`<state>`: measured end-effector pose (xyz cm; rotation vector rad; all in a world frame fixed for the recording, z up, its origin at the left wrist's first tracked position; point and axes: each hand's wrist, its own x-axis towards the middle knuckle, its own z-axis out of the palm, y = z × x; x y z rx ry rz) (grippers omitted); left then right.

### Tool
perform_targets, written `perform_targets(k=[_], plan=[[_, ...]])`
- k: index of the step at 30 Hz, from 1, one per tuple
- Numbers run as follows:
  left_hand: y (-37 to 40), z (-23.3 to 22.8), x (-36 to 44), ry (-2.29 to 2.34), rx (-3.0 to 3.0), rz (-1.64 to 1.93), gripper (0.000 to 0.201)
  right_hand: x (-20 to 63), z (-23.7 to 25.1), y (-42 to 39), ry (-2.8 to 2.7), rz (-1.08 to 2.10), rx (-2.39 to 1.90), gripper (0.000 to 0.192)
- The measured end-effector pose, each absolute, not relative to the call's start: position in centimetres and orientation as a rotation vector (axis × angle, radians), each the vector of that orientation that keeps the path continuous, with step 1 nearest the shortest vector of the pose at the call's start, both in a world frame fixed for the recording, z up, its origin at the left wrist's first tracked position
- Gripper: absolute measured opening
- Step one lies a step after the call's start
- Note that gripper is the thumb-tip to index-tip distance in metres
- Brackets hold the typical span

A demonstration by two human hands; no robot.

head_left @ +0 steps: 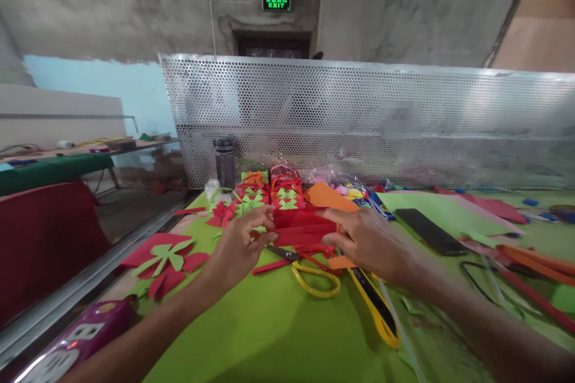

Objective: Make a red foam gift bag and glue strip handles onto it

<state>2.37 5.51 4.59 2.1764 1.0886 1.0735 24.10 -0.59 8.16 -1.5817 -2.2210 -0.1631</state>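
Between my two hands a folded red sheet [302, 226], felt or paper, is stretched just above the table. My left hand [238, 245] pinches its left end between thumb and fingers. At the opposite end, my right hand [371, 242] grips it the same way. Below the sheet lie scissors with yellow handles [320, 293], their dark blades pointing left. A yellow and black utility knife [375, 305] rests under and in front of my right hand. Small red and green bags [286, 194] with cut-out shapes stand behind the sheet.
Red and green flower cut-outs [166, 257] lie at left, near a purple device [85, 341]. A dark bottle [224, 163] stands at the back. On the right are a black phone [430, 231] and coloured scraps. A perforated metal panel [359, 96] borders the green table [251, 329].
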Motion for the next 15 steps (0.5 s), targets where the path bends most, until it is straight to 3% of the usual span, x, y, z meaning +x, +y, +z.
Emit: perform_targets(k=[3, 7, 15], plan=[[5.3, 4.5, 2.4, 1.117, 2.237, 1.063, 0.015, 23.8, 7.6, 0.0, -2.229, -0.191, -1.67, 0.014], [5.5, 4.0, 2.2, 1.199, 2.38, 1.014, 0.018, 23.8, 6.7, 0.4, -2.216, -0.231, -1.598, 0.027], [5.3, 3.8, 2.0, 1.33, 2.443, 0.797, 0.025, 22.9, 5.3, 0.0, -2.242, -0.467, -1.63, 0.026]])
